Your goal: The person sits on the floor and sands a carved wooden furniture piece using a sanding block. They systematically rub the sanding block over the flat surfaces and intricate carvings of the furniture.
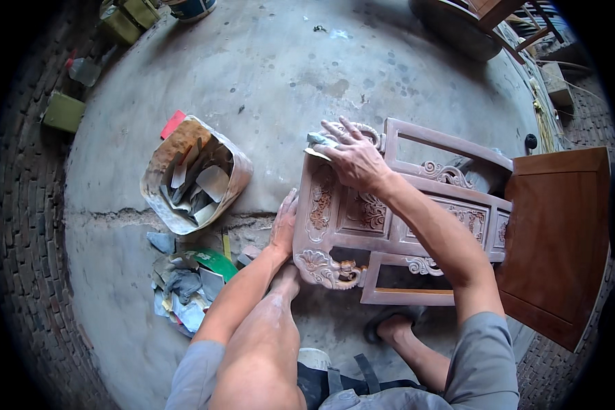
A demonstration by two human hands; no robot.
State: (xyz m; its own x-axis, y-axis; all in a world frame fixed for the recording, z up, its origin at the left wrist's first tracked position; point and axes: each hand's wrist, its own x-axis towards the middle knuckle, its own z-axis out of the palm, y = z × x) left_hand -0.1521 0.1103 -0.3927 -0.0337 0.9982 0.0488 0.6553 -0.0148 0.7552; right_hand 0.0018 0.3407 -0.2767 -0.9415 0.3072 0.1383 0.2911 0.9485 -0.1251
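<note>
A carved wooden chair lies tipped over in front of me. Its backrest (400, 225) is coated in whitish dust, and its smooth brown seat (557, 239) stands at the right. My right hand (359, 158) reaches across to the backrest's far left corner and presses a folded piece of sandpaper (321, 141) onto it. Some of its fingers extend past the paper. Against the backrest's left edge my left hand (283, 225) lies flat, fingers stretched out and holding nothing. My bare leg (260, 348) is close beside the left forearm.
At the left stands a worn container (236, 181) filled with scraps and sheets. Nearer me lies a heap of rags and paper (184, 287). A crack (123, 215) crosses the concrete floor. Green metal boxes (63, 113) line the left edge; a round dark object (458, 31) is far right.
</note>
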